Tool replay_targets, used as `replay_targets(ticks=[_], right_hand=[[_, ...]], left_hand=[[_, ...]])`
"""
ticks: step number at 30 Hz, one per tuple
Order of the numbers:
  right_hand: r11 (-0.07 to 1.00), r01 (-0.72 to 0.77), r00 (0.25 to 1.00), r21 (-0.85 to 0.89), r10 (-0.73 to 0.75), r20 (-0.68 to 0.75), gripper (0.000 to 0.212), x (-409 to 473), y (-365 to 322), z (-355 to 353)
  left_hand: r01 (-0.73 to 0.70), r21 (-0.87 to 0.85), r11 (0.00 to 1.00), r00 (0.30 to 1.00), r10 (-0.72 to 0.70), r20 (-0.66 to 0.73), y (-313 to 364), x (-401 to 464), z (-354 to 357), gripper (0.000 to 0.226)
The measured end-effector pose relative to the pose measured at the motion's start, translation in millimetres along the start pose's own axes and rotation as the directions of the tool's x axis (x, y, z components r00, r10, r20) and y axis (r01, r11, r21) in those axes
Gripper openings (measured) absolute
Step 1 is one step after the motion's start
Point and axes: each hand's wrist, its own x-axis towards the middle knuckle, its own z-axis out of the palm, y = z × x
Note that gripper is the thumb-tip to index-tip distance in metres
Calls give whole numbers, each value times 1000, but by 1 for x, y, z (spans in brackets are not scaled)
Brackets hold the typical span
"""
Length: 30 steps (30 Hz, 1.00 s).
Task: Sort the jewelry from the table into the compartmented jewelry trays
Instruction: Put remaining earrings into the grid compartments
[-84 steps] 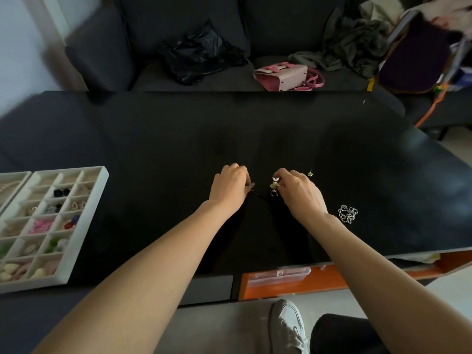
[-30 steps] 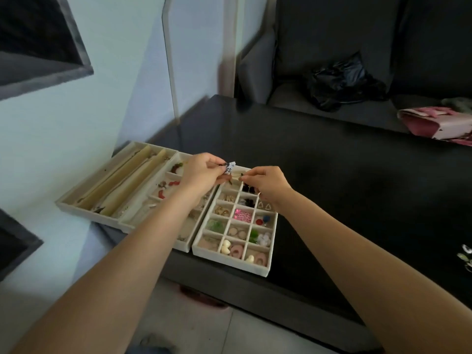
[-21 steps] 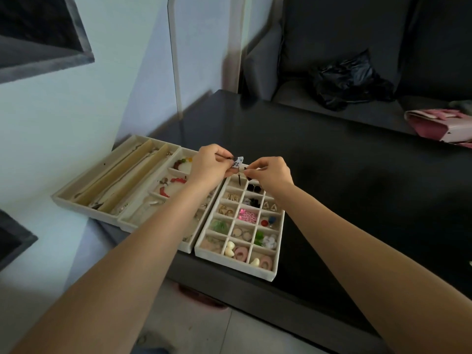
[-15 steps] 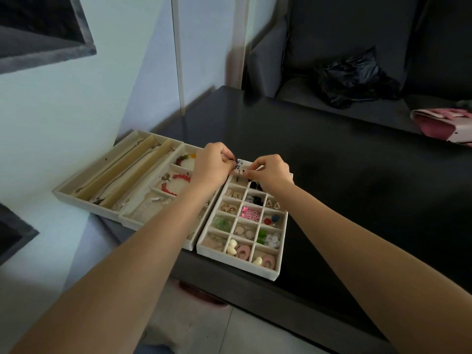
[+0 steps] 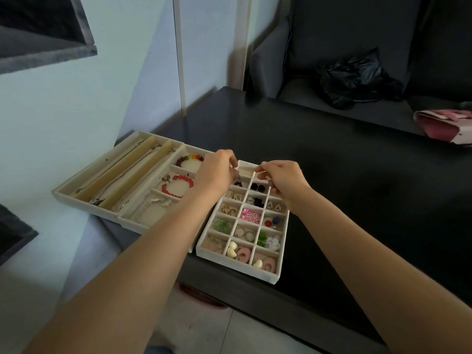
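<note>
I see 3 pale, velvety trays on the glossy black table [image 5: 344, 175]. Both my hands hover over the far cells of the grid tray [image 5: 279, 267]. My left hand [image 5: 217, 172] and right hand [image 5: 283, 180] have curled fingers; I cannot tell what they pinch.

- There is one view only, from a wide-angle camera worn on the person's head.
- It looks forward and steeply down over both forearms to the hands, the left hand [image 5: 217, 172] and the right hand [image 5: 283, 178].
- It sits close above the near left corner of the table [image 5: 357, 190], where the jewelry trays [image 5: 277, 275] lie.
- The wall fills the left side; a sofa [image 5: 332, 34] closes the far edge.
- Straight lines bend toward the frame's borders.
</note>
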Motion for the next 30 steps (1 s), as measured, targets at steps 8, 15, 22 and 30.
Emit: replay_targets(ticks=[8, 15, 22, 30], right_hand=[[871, -244, 968, 427, 188, 169, 22, -34, 1, -14], [851, -254, 965, 459, 193, 177, 20, -36, 3, -19], [820, -266, 962, 507, 190, 197, 20, -40, 0, -21], [816, -257, 965, 518, 191, 179, 19, -40, -2, -27]], left_hand=[[-27, 1, 1000, 999, 27, 40, 1, 3, 6, 16], [-55, 110, 992, 994, 44, 105, 4, 3, 5, 15], [-112, 299, 947, 989, 76, 129, 15, 1, 6, 16], [-128, 292, 948, 981, 78, 178, 19, 3, -2, 28]])
